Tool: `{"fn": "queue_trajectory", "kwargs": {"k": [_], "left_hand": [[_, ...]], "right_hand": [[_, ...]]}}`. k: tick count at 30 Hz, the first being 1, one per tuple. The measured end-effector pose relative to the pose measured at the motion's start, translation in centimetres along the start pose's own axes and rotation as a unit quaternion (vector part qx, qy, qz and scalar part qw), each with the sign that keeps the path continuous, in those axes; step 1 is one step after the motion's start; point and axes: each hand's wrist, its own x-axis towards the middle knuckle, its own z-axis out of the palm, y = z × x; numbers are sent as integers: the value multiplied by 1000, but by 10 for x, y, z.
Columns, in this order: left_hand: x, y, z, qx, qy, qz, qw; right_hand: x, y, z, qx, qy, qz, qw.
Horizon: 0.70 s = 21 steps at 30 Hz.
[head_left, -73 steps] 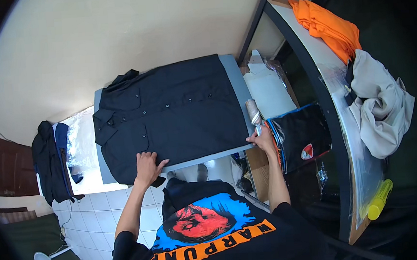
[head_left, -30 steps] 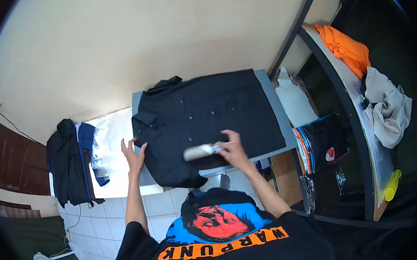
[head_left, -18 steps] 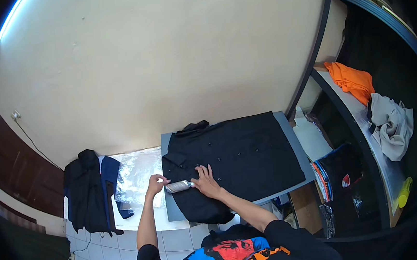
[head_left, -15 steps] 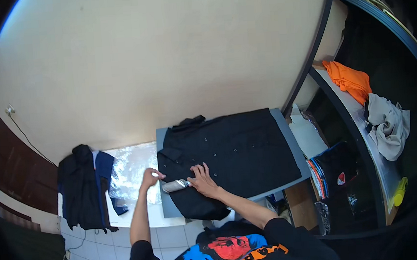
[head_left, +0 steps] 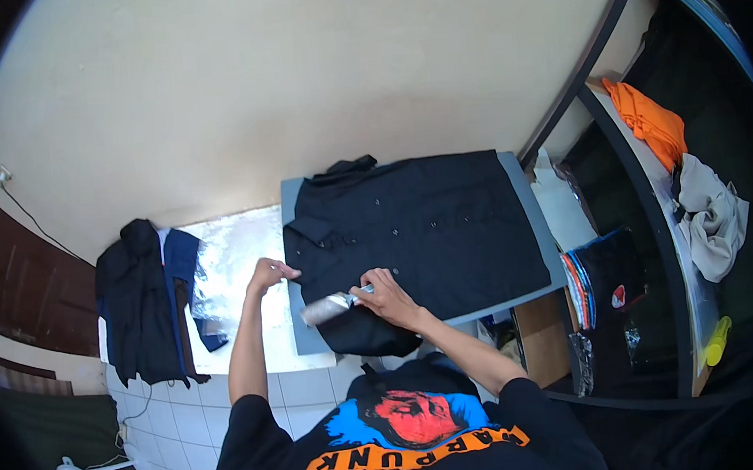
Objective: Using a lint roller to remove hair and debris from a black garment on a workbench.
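Note:
A black button-up shirt (head_left: 447, 247) lies spread on a grey-blue board (head_left: 526, 185), with its collar toward the left and a sleeve hanging over the near edge. My right hand (head_left: 388, 295) is closed around the handle of a lint roller (head_left: 327, 308), whose pale cylinder rests on or just over the shirt near its shoulder. At the shirt's left edge, by the collar, my left hand (head_left: 269, 276) has its fingers pinched together on the cloth.
Left of the board are a shiny clear plastic sheet (head_left: 237, 236) and dark folded garments (head_left: 141, 295). On the right, a dark-framed shelf (head_left: 642, 160) holds an orange cloth (head_left: 648, 120), a grey cloth (head_left: 712, 220) and a yellow bottle (head_left: 717, 341). Folded clothes (head_left: 602, 276) sit below.
The whole view has shifted, with the board and shirt now higher in the picture. My right hand still holds the lint roller, now tilted more; my left hand stays by the collar.

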Motion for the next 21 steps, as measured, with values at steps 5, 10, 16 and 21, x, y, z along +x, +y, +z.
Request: {"fn": "queue_trajectory", "kwargs": {"k": [5, 10, 16, 21], "left_hand": [[2, -1, 13, -38, -68, 4, 997], [-1, -3, 7, 0, -47, 15, 999], [-40, 49, 38, 275, 201, 38, 939], [-62, 84, 145, 241, 263, 310, 881]], "right_hand": [[-2, 6, 24, -24, -33, 92, 995], [-38, -22, 30, 74, -59, 20, 995], [-76, -45, 1, 123, -25, 72, 990], [-112, -23, -2, 56, 167, 265, 948]]}}
